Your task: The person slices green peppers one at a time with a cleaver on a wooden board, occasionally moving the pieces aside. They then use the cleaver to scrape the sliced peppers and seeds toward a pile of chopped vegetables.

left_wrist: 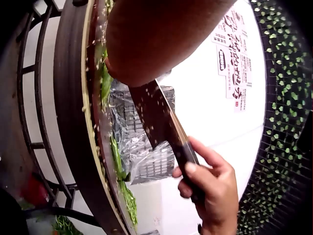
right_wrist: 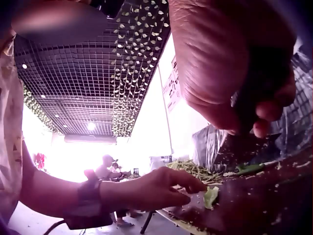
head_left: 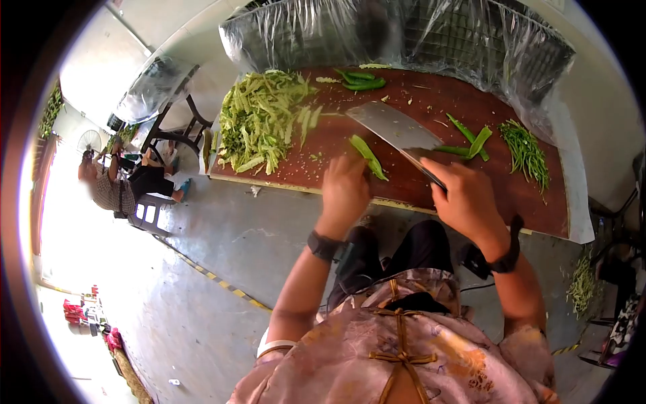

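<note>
My right hand (head_left: 468,198) grips the dark handle of a broad cleaver (head_left: 397,128), its blade slanting up and left over the table; pale bits cling to the blade in the left wrist view. My left hand (head_left: 346,192), blurred in the head view, is low over the near edge with fingers loosely bent. Its fingertips are right beside a split green pepper piece (head_left: 369,158), which lies on the red-brown tabletop (head_left: 417,185). The right wrist view shows the pepper piece (right_wrist: 211,197) just past the left fingertips. More green pepper pieces (head_left: 479,143) lie right of the blade.
A large heap of pale green strips (head_left: 262,121) covers the table's left end. Whole green peppers (head_left: 363,82) lie at the back, and thin green shreds (head_left: 525,151) at the right. Plastic-wrapped crates (head_left: 471,47) line the back edge. A person (head_left: 121,185) sits at the far left.
</note>
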A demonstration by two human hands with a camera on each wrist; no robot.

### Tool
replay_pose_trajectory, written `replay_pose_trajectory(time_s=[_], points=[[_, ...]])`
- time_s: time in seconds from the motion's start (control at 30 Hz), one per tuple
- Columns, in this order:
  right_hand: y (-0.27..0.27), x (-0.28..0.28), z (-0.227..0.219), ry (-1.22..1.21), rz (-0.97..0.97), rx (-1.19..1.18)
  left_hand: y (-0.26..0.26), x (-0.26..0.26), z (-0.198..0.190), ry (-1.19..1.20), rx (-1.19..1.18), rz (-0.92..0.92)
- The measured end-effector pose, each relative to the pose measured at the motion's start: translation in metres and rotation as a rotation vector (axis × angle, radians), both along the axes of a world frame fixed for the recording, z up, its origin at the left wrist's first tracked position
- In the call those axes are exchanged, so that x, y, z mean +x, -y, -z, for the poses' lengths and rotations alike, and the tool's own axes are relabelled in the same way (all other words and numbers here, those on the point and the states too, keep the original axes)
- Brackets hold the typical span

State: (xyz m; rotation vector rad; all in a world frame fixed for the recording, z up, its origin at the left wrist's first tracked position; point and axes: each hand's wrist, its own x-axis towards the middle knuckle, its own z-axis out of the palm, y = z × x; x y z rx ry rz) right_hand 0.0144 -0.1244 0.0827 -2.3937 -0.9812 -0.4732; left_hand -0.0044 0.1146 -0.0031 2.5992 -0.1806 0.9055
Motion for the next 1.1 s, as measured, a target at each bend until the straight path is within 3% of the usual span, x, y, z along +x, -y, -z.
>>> replay_pose_trajectory(time_s=[0.27,0.33,0.47,0.67,0.77,0.83,0.93,1.07,1.1], points=[[0.052,-0.039,0.009,-0.003,0.031,0.07,-0.023,0.039,-0.004,0.156,0.226,0.182],[0.057,-0.045,0.009,-0.012,0.045,0.097,-0.02,0.04,-0.001,0.025,0.28,0.183],[0.063,-0.051,0.01,-0.032,0.056,0.107,-0.009,0.038,-0.007,0.09,0.249,0.156],[0.066,-0.057,0.012,-0.044,0.062,0.148,-0.013,0.053,-0.016,0.12,0.291,0.302],[0.068,-0.061,0.012,-0.054,0.078,0.169,-0.01,0.059,-0.017,0.167,0.411,0.257],[0.071,-0.063,0.012,-0.057,0.09,0.156,0.004,0.052,-0.018,-0.195,0.394,-0.051],[0.072,-0.064,0.014,-0.052,0.1,0.124,0.027,0.042,-0.018,-0.356,0.305,-0.184],[0.07,-0.066,0.01,-0.061,0.085,0.082,0.04,0.025,-0.011,-0.322,0.103,-0.175],[0.07,-0.067,0.011,-0.043,0.072,0.07,0.036,0.024,-0.007,-0.195,0.113,-0.101]])
